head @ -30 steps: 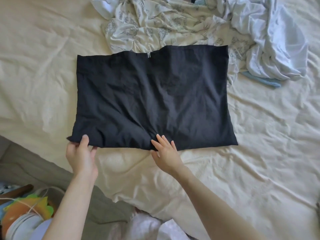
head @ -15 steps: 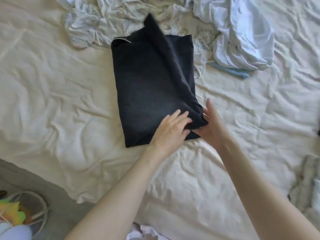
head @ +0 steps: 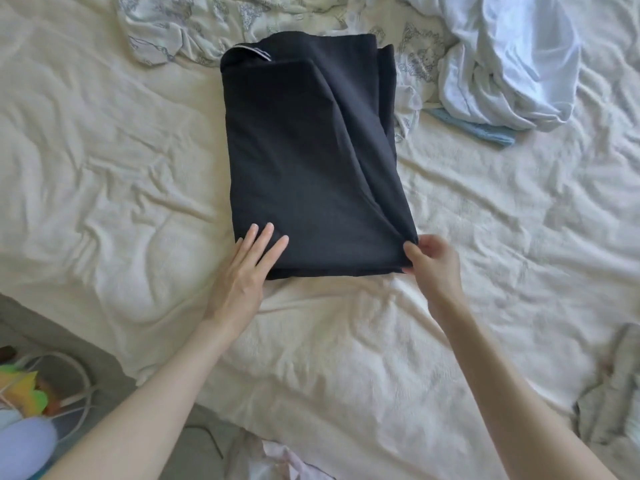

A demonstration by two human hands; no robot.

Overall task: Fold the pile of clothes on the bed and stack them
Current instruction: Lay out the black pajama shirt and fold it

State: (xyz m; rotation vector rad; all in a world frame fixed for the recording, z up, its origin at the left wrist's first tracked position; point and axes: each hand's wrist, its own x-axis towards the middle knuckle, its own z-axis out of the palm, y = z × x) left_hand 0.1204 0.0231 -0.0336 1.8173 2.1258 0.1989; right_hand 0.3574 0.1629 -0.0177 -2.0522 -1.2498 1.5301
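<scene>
The black garment [head: 311, 161] lies folded in half on the cream bed sheet [head: 104, 168], a tall rectangle near the middle of the bed, its far edge touching the heap of unfolded clothes. A second ago it was spread wide as one broad panel; half a second ago its left half was swinging over to the right, one corner still in the air. Now that flap has settled, though a diagonal ridge runs down the right side where the layers do not quite match.

The left hand [head: 247, 271] has moved from the right near corner to the left near corner and rests flat there, fingers straight and slightly spread, pressing the cloth down. The right hand [head: 433, 265] pinches the right near corner between thumb and fingers, holding the edges of the layers together.

Beyond the garment sit the printed pale cloth [head: 194, 26] and, to the right, a crumpled white garment [head: 512, 64] with a light blue piece [head: 481, 131] showing beneath it. A grey cloth [head: 609, 393] lies at the near right edge of the bed.
</scene>
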